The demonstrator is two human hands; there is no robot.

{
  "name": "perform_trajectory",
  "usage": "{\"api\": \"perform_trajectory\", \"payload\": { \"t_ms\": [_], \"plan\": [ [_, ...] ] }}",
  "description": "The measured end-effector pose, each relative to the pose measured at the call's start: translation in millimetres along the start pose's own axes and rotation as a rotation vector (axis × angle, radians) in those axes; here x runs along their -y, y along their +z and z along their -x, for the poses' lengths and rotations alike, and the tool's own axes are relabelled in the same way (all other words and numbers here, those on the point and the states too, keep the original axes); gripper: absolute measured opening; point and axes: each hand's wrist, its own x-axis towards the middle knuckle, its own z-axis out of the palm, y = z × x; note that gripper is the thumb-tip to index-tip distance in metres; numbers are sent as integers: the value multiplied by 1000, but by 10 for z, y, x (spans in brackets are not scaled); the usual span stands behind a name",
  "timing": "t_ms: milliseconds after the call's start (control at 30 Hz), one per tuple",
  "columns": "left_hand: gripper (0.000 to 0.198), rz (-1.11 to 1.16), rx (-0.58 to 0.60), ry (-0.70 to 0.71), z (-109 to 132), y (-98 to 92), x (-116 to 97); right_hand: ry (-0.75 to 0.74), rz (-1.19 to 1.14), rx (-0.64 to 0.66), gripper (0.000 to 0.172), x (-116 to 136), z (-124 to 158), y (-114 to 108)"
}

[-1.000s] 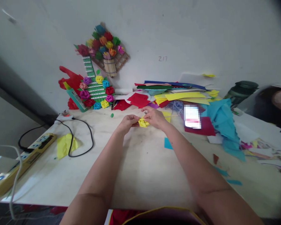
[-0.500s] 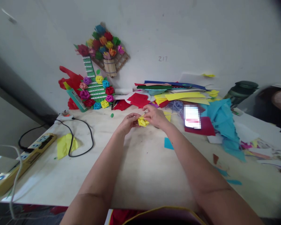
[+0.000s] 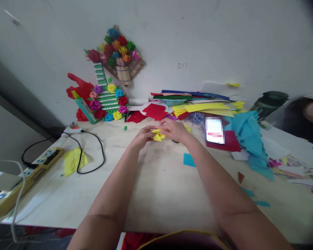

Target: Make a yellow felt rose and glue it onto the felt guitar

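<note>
Both my hands meet over the far middle of the pale table (image 3: 156, 187). Between them is a small yellow paper flower (image 3: 158, 135), partly rolled. My left hand (image 3: 143, 135) pinches its left side with closed fingers. My right hand (image 3: 174, 130) curls round its right side, fingers closed on the paper. A thin stick seems to run from the flower under my right hand, mostly hidden. A blue paper scrap (image 3: 189, 160) lies on the table just right of my right forearm.
A stack of coloured paper sheets (image 3: 198, 104) lies at the back; crumpled blue paper (image 3: 249, 139) and a phone (image 3: 214, 131) at right. Paper-flower decorations (image 3: 109, 100) lean on the wall. Yellow power strip (image 3: 26, 175), black cable (image 3: 94, 152) and yellow scrap (image 3: 73, 161) at left. A person (image 3: 306, 118) sits far right.
My hands have shifted slightly and turned the yellow flower between the fingers; the right hand has closed further over it. Nothing else on the table has moved.
</note>
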Motion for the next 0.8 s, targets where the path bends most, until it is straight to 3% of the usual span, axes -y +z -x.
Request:
{"api": "perform_trajectory", "payload": {
  "t_ms": [333,633,800],
  "plan": [
    [38,-35,-125,-12,-25,-21,-17,71,89,106,35,-117,35,-190],
    [30,-62,-176,-2,-34,-29,24,176,113,69,32,-35,-1,-209],
    [29,-73,-168,-24,-34,-17,20,100,78,15,28,-20,-11,-157]
  ]
}}
